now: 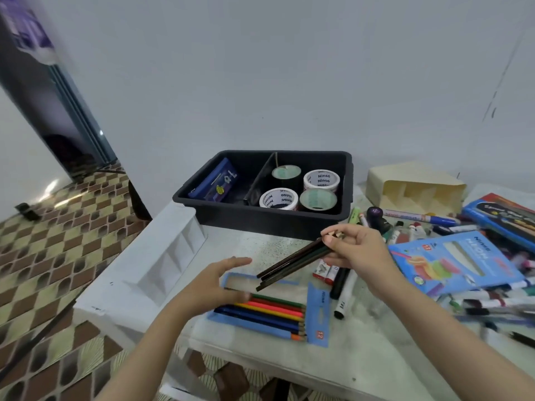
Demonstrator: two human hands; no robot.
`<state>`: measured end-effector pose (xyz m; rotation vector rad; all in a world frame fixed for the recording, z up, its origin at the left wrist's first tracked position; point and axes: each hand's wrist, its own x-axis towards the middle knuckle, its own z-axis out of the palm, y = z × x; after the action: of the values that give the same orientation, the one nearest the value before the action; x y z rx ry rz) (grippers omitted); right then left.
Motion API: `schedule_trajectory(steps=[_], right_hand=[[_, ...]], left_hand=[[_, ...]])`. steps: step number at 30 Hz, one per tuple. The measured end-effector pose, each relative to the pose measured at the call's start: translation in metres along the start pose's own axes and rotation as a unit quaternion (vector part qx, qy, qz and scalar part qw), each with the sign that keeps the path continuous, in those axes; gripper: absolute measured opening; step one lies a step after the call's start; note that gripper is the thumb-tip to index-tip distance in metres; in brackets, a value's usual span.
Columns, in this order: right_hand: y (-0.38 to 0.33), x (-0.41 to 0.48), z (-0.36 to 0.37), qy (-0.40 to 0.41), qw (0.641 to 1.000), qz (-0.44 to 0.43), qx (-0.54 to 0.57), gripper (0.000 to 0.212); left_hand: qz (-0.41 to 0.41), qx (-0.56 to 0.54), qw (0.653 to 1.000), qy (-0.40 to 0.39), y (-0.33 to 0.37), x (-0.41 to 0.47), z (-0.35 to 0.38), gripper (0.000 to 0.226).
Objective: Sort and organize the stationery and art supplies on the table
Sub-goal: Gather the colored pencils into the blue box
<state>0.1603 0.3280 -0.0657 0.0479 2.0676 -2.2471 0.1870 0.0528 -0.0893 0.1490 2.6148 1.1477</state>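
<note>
An open blue pencil box (289, 332) lies flat on the table near its front edge, with several coloured pencils (272, 311) lined up in its lower half. My right hand (359, 253) pinches a small bundle of dark pencils (292, 263) by their tips, slanting down toward the box's empty upper part. My left hand (214, 282) rests on the box's left end with fingers stretched out, holding nothing.
A black bin (269, 218) at the back holds several tape rolls (321, 180) and a blue case (215, 182). A white organizer (150, 264) lies on the left, a cream organizer (414, 186) at the back right. Markers (344, 293), a neon crayon box (454, 264) and pens crowd the right.
</note>
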Motion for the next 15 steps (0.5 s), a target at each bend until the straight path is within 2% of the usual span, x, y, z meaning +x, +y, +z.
schedule_trajectory(steps=[4,10,15], right_hand=[[0.018,-0.004,0.012,0.036,0.999,-0.003,-0.026,0.013],[0.036,-0.012,0.029,0.095,0.995,-0.022,-0.013,0.014],[0.05,-0.015,0.038,0.195,0.98,-0.02,-0.017,0.01]], left_hand=[[0.012,0.103,0.992,-0.078,-0.026,0.005,-0.003,0.088],[0.052,0.103,0.991,-0.072,-0.054,0.014,-0.001,0.091],[0.084,0.109,0.988,-0.066,-0.064,0.016,-0.001,0.089]])
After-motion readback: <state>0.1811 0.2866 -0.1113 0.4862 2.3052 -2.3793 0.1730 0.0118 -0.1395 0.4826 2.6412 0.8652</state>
